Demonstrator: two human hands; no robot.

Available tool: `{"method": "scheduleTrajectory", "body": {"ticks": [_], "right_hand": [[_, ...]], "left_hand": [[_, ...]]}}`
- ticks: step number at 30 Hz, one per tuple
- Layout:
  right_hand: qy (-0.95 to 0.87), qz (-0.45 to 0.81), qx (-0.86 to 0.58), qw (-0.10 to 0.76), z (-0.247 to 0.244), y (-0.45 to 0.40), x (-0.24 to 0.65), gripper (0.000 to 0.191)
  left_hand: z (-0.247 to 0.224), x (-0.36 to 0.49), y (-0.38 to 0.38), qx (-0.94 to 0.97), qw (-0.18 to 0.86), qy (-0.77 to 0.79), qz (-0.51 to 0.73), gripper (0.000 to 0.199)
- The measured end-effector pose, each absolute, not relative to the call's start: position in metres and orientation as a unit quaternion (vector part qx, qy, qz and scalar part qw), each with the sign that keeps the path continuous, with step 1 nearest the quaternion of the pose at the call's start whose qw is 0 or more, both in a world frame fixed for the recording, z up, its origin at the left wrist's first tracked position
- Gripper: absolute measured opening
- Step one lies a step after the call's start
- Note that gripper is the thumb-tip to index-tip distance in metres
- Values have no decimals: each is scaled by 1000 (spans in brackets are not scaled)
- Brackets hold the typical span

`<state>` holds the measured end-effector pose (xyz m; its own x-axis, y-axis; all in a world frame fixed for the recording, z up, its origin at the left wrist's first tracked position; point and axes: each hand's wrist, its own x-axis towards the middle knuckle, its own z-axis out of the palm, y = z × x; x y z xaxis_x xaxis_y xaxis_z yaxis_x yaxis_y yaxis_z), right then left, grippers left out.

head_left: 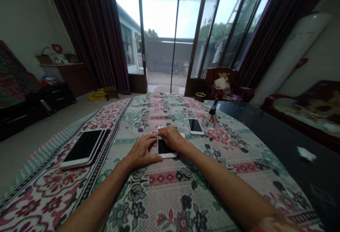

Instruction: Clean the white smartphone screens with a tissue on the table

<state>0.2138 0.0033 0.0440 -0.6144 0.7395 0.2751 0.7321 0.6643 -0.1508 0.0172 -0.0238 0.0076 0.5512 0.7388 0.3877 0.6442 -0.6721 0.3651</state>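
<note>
A white smartphone with a dark screen (pixel 166 147) lies face up on the patterned tablecloth. My left hand (pixel 143 150) rests at its left edge, with fingers stretched out and thumb apart near the lower corner. Over the upper part of the phone lies my right hand (pixel 173 138), its fingers bent and pressed together at the top left of the screen. Whatever those fingertips may pinch is hidden. A white edge shows just right of that hand, partly covered. Farther right, a smaller white smartphone (pixel 196 126) lies face up.
At the left lie stacked white tablets (pixel 83 147) with a dark screen on top. A clear glass container (pixel 209 120) with a black upright top stands behind the small phone. The flowered tablecloth (pixel 170 207) covers the table. A dark glossy surface (pixel 287 147) adjoins on the right, bearing crumpled white paper (pixel 306 153).
</note>
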Motion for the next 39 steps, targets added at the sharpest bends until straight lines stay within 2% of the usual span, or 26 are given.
{"method": "scheduleTrajectory", "body": {"ticks": [6, 11, 19, 24, 29, 39], "right_hand": [[-883, -17, -450, 132, 45, 32, 206, 25], [-879, -10, -458, 134, 45, 24, 205, 28], [-911, 29, -363, 194, 41, -36, 217, 28], [-920, 51, -329, 206, 38, -55, 218, 18], [-912, 40, -352, 206, 37, -39, 216, 22], [-883, 2, -440, 161, 43, 21, 209, 24]], "left_hand": [[11, 18, -25, 874, 102, 399, 258, 72], [8, 18, -24, 870, 99, 403, 266, 74], [4, 19, -21, 866, 101, 402, 280, 74], [3, 18, -21, 866, 94, 407, 276, 76], [5, 18, -21, 869, 105, 407, 261, 84], [8, 17, -22, 873, 101, 407, 248, 76]]}}
